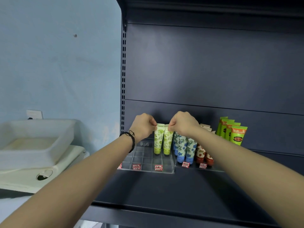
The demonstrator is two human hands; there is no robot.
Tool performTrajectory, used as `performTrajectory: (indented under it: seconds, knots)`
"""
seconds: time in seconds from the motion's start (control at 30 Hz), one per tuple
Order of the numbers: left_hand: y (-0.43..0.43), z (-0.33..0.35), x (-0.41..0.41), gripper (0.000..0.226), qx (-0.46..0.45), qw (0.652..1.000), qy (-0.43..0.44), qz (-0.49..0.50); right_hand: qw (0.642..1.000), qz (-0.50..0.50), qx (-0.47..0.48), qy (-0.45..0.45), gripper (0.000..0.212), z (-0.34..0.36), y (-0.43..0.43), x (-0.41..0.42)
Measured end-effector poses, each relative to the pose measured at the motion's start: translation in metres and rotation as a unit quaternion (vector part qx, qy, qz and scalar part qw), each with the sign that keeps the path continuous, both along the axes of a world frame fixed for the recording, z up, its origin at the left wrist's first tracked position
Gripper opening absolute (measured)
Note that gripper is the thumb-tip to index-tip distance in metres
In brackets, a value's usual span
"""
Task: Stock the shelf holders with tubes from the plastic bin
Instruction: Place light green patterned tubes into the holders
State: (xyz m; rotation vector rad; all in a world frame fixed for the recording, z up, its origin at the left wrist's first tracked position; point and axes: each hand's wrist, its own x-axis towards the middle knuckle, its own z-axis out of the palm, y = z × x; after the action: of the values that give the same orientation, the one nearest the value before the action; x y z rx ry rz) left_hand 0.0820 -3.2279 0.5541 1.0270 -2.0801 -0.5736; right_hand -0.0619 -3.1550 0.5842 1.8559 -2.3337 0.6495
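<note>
Two green-patterned tubes stand cap-down in the clear acrylic holder (144, 159) on the dark shelf. My left hand (144, 125) pinches the top edge of the left green tube (158, 140). My right hand (184, 123) pinches the top of the right green tube (167, 142). Blue-patterned tubes (184, 148) and red-patterned tubes (201, 155) stand in a second holder to the right, partly hidden behind my right forearm. The white plastic bin (37, 140) sits at the left on a white unit; no tubes show inside it.
Green and orange tubes (233, 132) stand at the back right of the shelf. Red and white price tags (158, 167) line the holders' front. The dark shelf board (164, 195) stretches in front of the holders. A slotted upright (123, 79) borders the shelf's left side.
</note>
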Motion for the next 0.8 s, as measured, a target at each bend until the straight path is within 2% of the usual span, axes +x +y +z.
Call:
performTrajectory:
  seconds: [0.33, 0.47, 0.6, 0.7, 0.8]
  knots:
    - [0.009, -0.004, 0.009, 0.016, -0.017, 0.999, -0.012, 0.024, 0.999, 0.031, -0.015, -0.006, 0.021, 0.007, 0.014, 0.004]
    - [0.022, -0.001, 0.017, 0.019, -0.054, 0.997, -0.035, 0.045, 0.997, 0.065, -0.028, -0.008, 0.023, 0.006, 0.031, 0.004]
    - [0.057, 0.0, 0.036, 0.018, -0.086, 0.985, -0.144, 0.046, 0.994, 0.095, 0.013, 0.059, 0.034, 0.0, 0.064, 0.004]
    - [0.095, -0.011, 0.055, 0.024, -0.111, 0.961, -0.248, 0.045, 0.986, 0.114, 0.039, 0.115, 0.042, -0.012, 0.099, 0.007]
    - [0.143, -0.029, 0.075, 0.035, -0.116, 0.933, -0.339, 0.028, 0.979, 0.151, 0.058, 0.124, 0.042, -0.031, 0.139, 0.011]
